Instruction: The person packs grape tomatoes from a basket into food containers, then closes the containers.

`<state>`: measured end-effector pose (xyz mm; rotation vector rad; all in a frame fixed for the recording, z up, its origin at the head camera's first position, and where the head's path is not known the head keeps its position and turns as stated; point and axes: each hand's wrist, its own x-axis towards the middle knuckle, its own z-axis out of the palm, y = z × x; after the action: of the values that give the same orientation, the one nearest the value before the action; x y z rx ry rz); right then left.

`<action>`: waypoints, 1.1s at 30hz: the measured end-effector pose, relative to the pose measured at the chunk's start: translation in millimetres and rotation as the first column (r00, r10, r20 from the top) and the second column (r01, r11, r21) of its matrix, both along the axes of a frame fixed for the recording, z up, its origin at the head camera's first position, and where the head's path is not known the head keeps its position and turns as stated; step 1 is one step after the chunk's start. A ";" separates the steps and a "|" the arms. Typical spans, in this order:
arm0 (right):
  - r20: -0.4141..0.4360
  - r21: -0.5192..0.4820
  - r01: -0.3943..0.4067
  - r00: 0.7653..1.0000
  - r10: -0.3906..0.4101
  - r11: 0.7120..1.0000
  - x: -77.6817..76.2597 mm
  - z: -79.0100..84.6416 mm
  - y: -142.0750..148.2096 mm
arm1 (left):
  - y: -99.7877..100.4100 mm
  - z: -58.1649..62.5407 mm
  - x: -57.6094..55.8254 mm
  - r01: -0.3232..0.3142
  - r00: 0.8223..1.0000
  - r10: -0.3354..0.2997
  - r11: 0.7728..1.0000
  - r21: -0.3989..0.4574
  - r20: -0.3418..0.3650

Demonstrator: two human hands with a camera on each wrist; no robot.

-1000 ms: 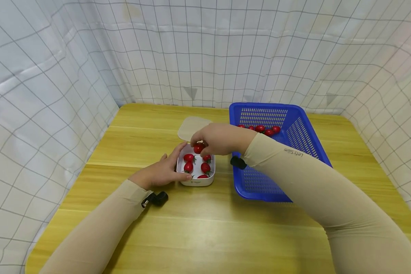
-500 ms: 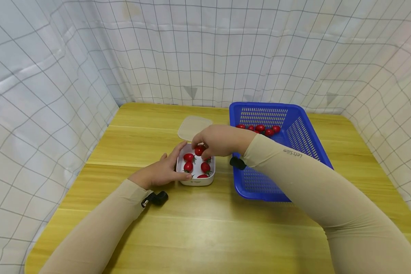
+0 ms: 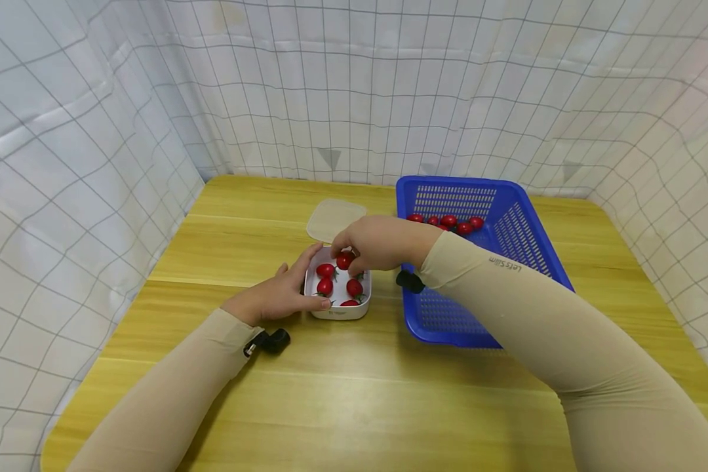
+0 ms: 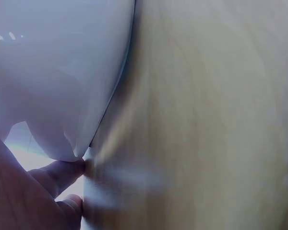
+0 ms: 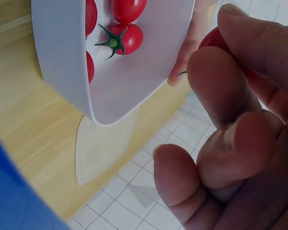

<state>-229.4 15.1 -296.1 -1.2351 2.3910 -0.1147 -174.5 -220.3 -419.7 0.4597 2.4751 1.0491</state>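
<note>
A small white box (image 3: 339, 314) stands on the wooden table with several cherry tomatoes (image 3: 325, 287) inside, some with green stems. My left hand (image 3: 278, 296) holds it from the left, the thumb over the near rim and the index finger at the far left corner. Over the far part of the box, my right hand (image 3: 383, 240) pinches a cherry tomato (image 3: 345, 260) between thumb and fingers. In the right wrist view that tomato (image 5: 214, 40) is mostly covered by the fingertips, and a bit of its stem sticks out. Its contact with the box floor cannot be seen.
A blue plastic basket (image 3: 525, 216) stands to the right, with several more tomatoes (image 3: 449, 221) at its far end; my right forearm crosses over it. Behind the box lies a flat translucent lid (image 3: 333, 219). White gridded curtain (image 3: 354, 98) surrounds the table's back and sides.
My right hand has lowered slightly toward the near side, carrying the pinched cherry tomato a little further into the box. The left hand and the box have stayed in place.
</note>
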 end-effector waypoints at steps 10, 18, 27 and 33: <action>0.011 0.005 -0.014 1.000 0.014 1.000 1.1 -1.3 -2.2 | 1.1 2.0 1.6 -0.003 1.000 0.003 1.000 0.002 0.001; 0.027 -0.009 0.002 1.000 -0.001 1.000 -1.3 -0.5 -2.0 | 1.0 2.3 0.8 0.001 1.000 -0.001 1.000 0.002 -0.002; 0.021 -0.033 -0.004 1.000 0.005 0.999 -2.0 1.2 1.2 | 1.7 2.1 -0.1 0.001 1.000 -0.001 1.000 -0.011 -0.011; 0.023 -0.031 0.002 1.000 -0.002 1.000 -1.0 0.9 1.6 | 2.1 0.6 0.6 -0.006 1.000 0.005 1.000 -0.022 -0.012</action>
<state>-230.4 16.7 -295.2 -1.2386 2.3790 -0.1663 -173.9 -218.2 -419.1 0.4537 2.4973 1.0228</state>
